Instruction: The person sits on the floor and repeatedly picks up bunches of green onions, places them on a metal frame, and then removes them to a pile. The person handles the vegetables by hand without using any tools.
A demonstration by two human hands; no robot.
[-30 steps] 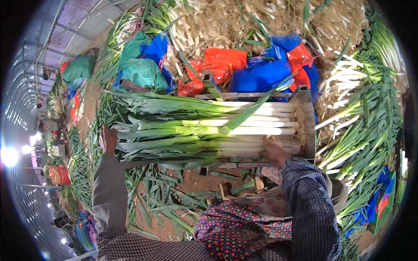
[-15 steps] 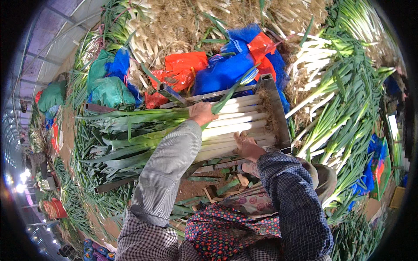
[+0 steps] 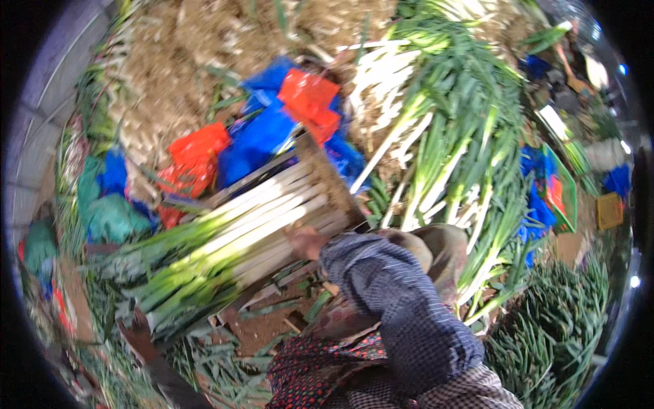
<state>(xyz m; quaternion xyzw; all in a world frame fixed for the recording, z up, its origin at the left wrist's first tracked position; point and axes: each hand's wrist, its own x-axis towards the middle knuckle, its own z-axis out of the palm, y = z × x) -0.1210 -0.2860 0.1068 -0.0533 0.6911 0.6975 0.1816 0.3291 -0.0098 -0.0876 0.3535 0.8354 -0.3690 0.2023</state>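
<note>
Leeks [image 3: 225, 242] lie side by side in an open metal frame [image 3: 332, 174], white ends just beyond my right grip [image 3: 306, 242], leaves spilling out toward my left grip [image 3: 138, 335]. The right grip rests at the white stems; blur stops me telling whether it's clamped on them. My left grip is beside the leaf tips, and I can't tell if it's apart or together. Past the frame, ahead of my right grip, I see crumpled blue bags [image 3: 255, 153] and red bags [image 3: 194, 157], contents hidden; well to its right sits a yellow crate [image 3: 608, 213].
</note>
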